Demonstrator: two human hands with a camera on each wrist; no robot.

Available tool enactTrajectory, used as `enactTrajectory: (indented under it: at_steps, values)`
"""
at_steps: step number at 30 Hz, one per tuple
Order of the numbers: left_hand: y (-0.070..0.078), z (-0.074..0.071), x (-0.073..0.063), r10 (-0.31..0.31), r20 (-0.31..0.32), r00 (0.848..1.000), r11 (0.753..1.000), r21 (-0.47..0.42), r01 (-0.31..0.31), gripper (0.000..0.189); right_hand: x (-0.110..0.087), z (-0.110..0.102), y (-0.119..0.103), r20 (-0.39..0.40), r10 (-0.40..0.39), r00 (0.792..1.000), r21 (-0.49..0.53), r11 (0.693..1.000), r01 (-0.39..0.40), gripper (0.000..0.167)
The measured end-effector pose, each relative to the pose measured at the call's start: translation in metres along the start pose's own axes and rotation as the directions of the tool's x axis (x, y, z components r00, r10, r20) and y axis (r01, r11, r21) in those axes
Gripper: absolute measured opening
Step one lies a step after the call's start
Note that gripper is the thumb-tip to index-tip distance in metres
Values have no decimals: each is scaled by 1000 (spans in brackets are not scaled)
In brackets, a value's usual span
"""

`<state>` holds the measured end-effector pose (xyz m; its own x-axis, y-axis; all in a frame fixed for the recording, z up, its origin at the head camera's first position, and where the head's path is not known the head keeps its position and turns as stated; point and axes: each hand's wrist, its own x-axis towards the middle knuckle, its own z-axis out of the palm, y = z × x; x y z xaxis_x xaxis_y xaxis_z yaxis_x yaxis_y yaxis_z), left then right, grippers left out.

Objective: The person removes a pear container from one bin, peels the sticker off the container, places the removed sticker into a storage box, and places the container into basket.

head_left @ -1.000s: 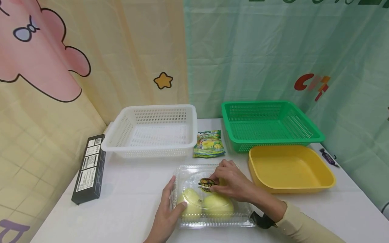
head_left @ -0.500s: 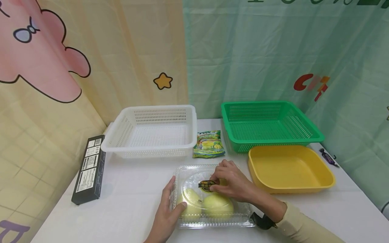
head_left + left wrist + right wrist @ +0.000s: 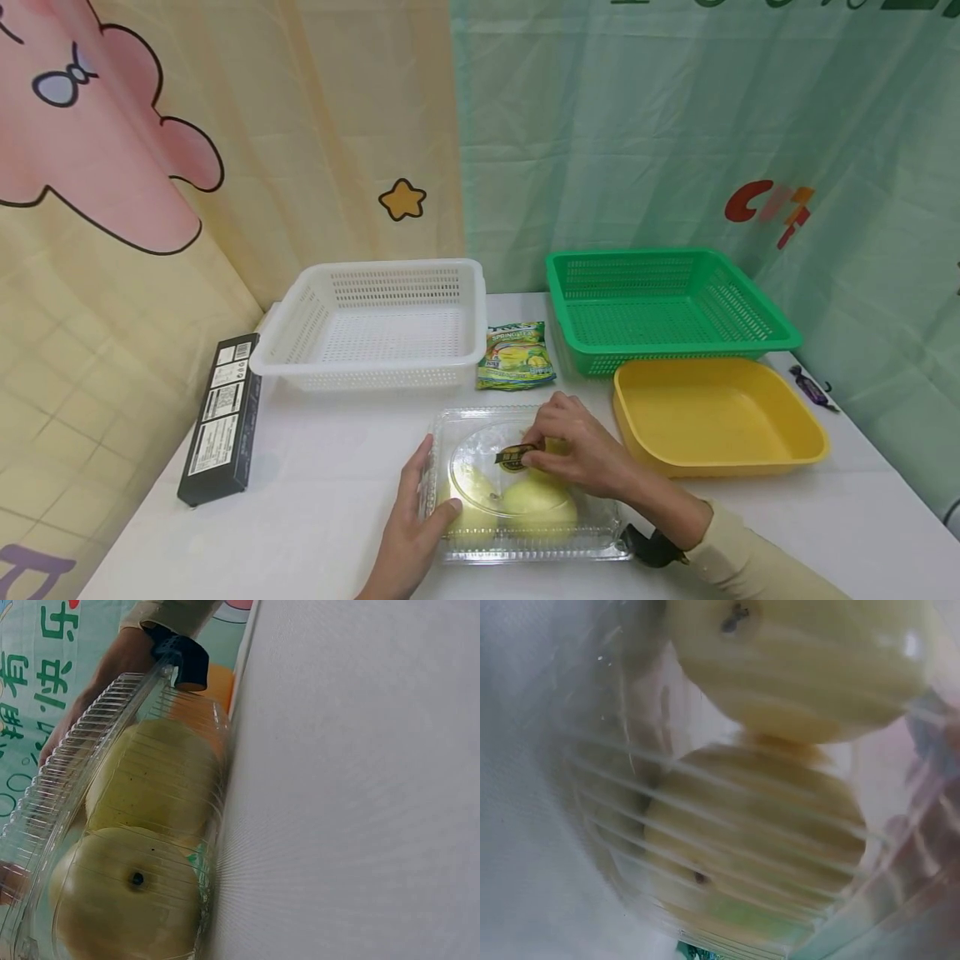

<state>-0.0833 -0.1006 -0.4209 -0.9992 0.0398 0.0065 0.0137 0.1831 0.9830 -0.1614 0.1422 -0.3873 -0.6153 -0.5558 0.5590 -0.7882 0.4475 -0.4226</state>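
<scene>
A clear plastic clamshell box (image 3: 480, 421) lies on the white table, with round yellow-green fruits that look like pears (image 3: 538, 504) inside. My left hand (image 3: 412, 525) holds its left side, thumb over the lid and fingers along the edge. Over the lid, my right hand (image 3: 577, 446) pinches the right end of a black-and-gold sticker (image 3: 512, 457). That sticker seems partly lifted from the plastic. From the left wrist, the fruit (image 3: 127, 892) shows through the ribbed side wall. In the right wrist view the fruit (image 3: 757, 825) appears blurred behind the plastic.
Behind the box are a white basket (image 3: 405, 367), a green basket (image 3: 675, 346) and a green-yellow snack packet (image 3: 516, 357). A yellow tray (image 3: 720, 462) stands right of my hand. A black box (image 3: 220, 417) lies at left, a purple-wrapped candy (image 3: 812, 389) at far right.
My right hand has shifted slightly to the right, and the sticker's pinched end has moved with it. The left hand and the box have stayed in place.
</scene>
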Motion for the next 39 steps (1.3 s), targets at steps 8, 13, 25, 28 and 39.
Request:
enactTrajectory:
  at_steps: [8,13,25,28,39]
  values:
    - [0,0,0,6,0,1000,1000,3,-6,76,0,-4,2,-23,-4,1000,36,999,4,10]
    - [-1,0,0,-2,-7,1000,1000,14,2,76,-1,-12,4,-22,26,999,83,996,-24,8]
    - [1,0,1,-23,0,1000,1000,5,23,77,-5,-51,14,-106,92,990,34,995,-89,22]
    - [0,0,1,-26,-2,1000,1000,3,26,77,-9,-62,20,-146,104,984,-1,994,-105,26]
    - [0,1,1,-41,-7,999,999,-11,40,78,-40,-105,49,-215,242,946,-116,956,-271,23]
